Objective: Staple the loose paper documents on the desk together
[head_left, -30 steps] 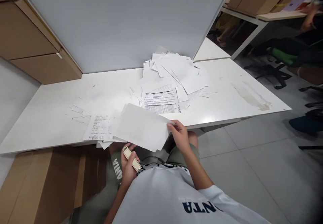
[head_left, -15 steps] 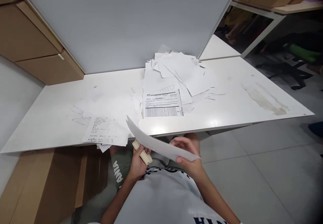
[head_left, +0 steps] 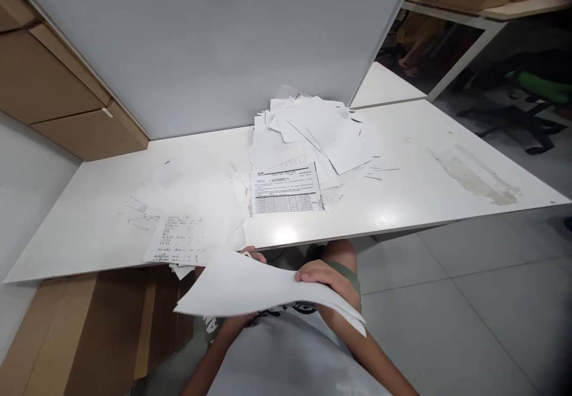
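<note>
Nearest, the right hand (head_left: pixel 329 278) grips the right end of some blank-faced sheets (head_left: pixel 250 292), at least two, which sag in a curve over the lap, off the desk. The left hand (head_left: pixel 255 255) is mostly hidden behind them; a small cream-coloured object (head_left: pixel 247 255) shows at its fingers, but whether it is gripped cannot be told. On the desk's (head_left: pixel 397 140) near left lies a sheet with a printed list (head_left: pixel 179 238), other paper jutting out beneath. Narrow strips (head_left: pixel 137 203) lie scattered beyond it. Mid-desk, a printed form (head_left: pixel 288 190) lies flat. Farther, a loose paper pile (head_left: pixel 322 128) slumps toward the partition (head_left: pixel 223 44), unsquared. The work seems partway: the held sheets are not yet laid down, and much paper remains untidied.
</note>
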Action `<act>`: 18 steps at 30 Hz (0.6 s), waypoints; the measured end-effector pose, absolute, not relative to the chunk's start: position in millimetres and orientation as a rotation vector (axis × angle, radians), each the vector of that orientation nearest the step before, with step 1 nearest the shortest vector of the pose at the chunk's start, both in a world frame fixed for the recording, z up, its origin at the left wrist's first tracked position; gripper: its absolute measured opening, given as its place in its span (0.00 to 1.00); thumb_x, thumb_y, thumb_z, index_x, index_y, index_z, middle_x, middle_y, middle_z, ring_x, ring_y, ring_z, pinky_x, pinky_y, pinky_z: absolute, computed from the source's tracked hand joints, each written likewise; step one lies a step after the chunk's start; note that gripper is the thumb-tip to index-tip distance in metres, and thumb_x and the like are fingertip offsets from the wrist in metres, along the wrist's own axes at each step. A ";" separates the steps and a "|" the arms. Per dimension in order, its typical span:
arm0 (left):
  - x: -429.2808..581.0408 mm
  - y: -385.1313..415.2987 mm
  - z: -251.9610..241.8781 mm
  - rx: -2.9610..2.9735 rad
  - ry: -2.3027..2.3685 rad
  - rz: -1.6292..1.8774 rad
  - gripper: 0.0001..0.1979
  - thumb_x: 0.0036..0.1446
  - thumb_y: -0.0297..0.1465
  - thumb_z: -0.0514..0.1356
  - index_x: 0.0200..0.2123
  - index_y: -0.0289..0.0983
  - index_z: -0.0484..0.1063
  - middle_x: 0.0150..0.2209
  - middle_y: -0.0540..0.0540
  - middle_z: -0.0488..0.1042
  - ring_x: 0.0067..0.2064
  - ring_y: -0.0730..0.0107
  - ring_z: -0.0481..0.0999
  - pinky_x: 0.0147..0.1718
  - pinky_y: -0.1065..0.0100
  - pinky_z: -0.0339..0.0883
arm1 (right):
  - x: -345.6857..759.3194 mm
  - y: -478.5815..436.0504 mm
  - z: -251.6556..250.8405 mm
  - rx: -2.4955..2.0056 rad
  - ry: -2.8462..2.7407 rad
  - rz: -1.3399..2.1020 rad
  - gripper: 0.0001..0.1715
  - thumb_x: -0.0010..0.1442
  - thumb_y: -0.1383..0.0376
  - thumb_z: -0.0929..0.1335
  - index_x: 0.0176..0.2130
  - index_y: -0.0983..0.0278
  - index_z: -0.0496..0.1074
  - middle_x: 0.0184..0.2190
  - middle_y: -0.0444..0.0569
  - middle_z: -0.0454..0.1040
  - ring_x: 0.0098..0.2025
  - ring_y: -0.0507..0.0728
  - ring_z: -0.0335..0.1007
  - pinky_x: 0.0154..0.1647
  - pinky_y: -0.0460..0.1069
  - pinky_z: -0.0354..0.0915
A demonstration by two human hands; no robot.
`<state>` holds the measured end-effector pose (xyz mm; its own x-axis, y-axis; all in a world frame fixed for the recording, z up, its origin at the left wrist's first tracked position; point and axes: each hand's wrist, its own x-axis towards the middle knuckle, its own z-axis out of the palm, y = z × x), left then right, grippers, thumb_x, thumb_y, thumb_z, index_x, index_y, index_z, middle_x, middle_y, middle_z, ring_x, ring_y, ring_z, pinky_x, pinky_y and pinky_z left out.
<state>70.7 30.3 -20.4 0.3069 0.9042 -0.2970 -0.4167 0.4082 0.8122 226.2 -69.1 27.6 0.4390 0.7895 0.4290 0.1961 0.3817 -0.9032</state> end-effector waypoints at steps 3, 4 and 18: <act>69.8 27.0 -21.8 0.810 0.715 0.917 0.24 0.43 0.39 0.74 0.44 0.41 0.75 0.33 0.46 0.75 0.31 0.67 0.71 0.29 0.67 0.67 | 228.6 -67.2 30.2 -1.197 -0.999 0.508 0.04 0.60 0.60 0.71 0.36 0.56 0.77 0.29 0.49 0.78 0.32 0.60 0.76 0.32 0.55 0.72; 69.3 26.0 -21.0 0.853 0.709 0.905 0.25 0.40 0.35 0.75 0.44 0.41 0.75 0.33 0.46 0.75 0.31 0.68 0.71 0.30 0.68 0.67 | 228.7 -66.8 30.0 -1.212 -0.960 0.513 0.03 0.60 0.61 0.71 0.34 0.57 0.77 0.29 0.49 0.78 0.31 0.59 0.75 0.31 0.54 0.72; 43.0 12.4 -3.4 1.133 0.753 0.640 0.32 0.26 0.35 0.79 0.41 0.40 0.77 0.32 0.42 0.77 0.42 0.47 0.77 0.41 0.54 0.73 | 220.9 -72.4 4.6 -1.427 -0.390 0.620 0.20 0.47 0.51 0.77 0.32 0.64 0.79 0.28 0.53 0.81 0.36 0.63 0.79 0.36 0.54 0.76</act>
<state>43.0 12.4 -3.4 0.5972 0.7767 -0.2004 -0.0732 0.3015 0.9506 220.9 -72.4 4.6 0.7843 0.6101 -0.1124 -0.1631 0.0280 -0.9862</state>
